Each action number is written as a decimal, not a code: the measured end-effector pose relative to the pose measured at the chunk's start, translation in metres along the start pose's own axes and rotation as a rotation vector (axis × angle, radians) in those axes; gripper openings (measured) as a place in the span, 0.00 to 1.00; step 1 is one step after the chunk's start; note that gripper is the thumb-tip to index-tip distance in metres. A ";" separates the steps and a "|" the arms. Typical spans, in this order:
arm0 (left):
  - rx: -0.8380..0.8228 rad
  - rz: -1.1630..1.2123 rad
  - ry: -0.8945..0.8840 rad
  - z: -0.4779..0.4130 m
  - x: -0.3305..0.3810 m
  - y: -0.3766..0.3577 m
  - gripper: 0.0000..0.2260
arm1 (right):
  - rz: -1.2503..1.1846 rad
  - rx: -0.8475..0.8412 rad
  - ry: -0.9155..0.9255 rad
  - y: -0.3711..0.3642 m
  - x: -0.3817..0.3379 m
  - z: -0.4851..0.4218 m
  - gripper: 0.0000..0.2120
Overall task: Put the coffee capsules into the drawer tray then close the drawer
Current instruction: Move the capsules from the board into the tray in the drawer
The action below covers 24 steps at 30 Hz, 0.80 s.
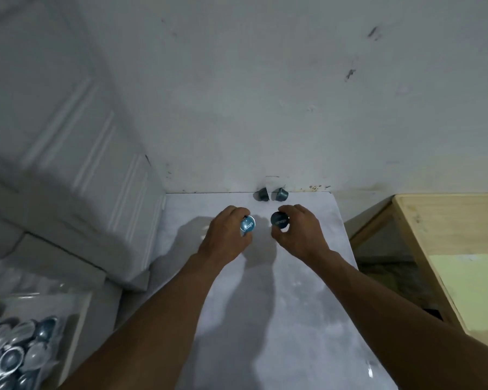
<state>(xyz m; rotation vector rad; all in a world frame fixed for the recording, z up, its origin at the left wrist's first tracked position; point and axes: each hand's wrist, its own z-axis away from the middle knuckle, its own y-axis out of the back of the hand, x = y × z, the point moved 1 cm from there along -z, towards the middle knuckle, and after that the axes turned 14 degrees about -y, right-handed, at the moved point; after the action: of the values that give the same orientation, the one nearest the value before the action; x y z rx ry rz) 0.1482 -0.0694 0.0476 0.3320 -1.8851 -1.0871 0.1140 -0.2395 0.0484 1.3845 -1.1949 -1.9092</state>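
Desk: a white top that runs back to the wall. Both arms reach out over it.
Drawer tray: low on the left, beside the desk, open, with lots of shiny blue and silver capsules already inside.
Left hand: the fingers are pinched around a light blue capsule. Its flat foil face looks up at us.
Right hand: it grips a dark blue capsule, held just off the desk, near the other one.
Two loose capsules: they lie on their sides at the back edge, close to the wall, just past the hands.
Step now: I think both hands need to carry their capsules over to the tray.
How to do it well: hold gently so the thin cups do not squash, swing left and down, and let go low over the pile so nothing bounces out.
Left to do: the two at the back, then push the drawer shut.
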 end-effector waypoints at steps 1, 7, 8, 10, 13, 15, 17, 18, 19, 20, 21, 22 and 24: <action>0.031 -0.011 -0.004 0.009 0.007 0.005 0.19 | -0.005 0.010 0.025 0.005 -0.002 0.009 0.19; 0.199 -0.080 0.000 0.076 0.051 0.034 0.16 | -0.010 0.063 0.204 0.030 -0.013 0.073 0.19; 0.220 -0.090 0.002 0.089 0.057 0.038 0.16 | -0.013 0.066 0.224 0.033 -0.014 0.085 0.19; 0.249 -0.116 0.021 0.115 0.069 0.046 0.17 | -0.016 0.070 0.270 0.038 -0.017 0.109 0.18; 0.271 -0.137 0.065 0.155 0.083 0.059 0.18 | -0.019 0.049 0.338 0.042 -0.027 0.143 0.17; 0.294 -0.161 0.086 0.179 0.088 0.071 0.17 | -0.037 0.039 0.379 0.042 -0.039 0.163 0.19; 0.319 -0.203 0.120 0.201 0.091 0.085 0.15 | -0.061 0.032 0.429 0.041 -0.053 0.181 0.19; 0.332 -0.230 0.136 0.212 0.091 0.093 0.14 | -0.073 0.029 0.453 0.040 -0.061 0.190 0.19; 0.343 -0.259 0.151 0.222 0.090 0.100 0.13 | -0.082 0.024 0.472 0.038 -0.069 0.199 0.18; 0.354 -0.283 0.163 0.231 0.089 0.108 0.13 | -0.088 0.020 0.492 0.036 -0.078 0.206 0.18; 0.364 -0.293 0.172 0.241 0.087 0.115 0.13 | -0.092 0.018 0.511 0.033 -0.086 0.213 0.17; 0.377 -0.297 0.170 0.250 0.086 0.122 0.14 | -0.094 0.017 0.529 0.029 -0.095 0.219 0.17; 0.397 -0.299 0.171 0.267 0.080 0.137 0.12 | -0.092 0.013 0.560 0.022 -0.114 0.230 0.18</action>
<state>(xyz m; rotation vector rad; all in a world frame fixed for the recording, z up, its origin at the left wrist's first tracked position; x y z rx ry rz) -0.0861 0.1083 0.1489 0.9284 -1.9267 -0.8334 -0.0594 -0.0766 0.1469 1.8427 -0.8765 -1.4178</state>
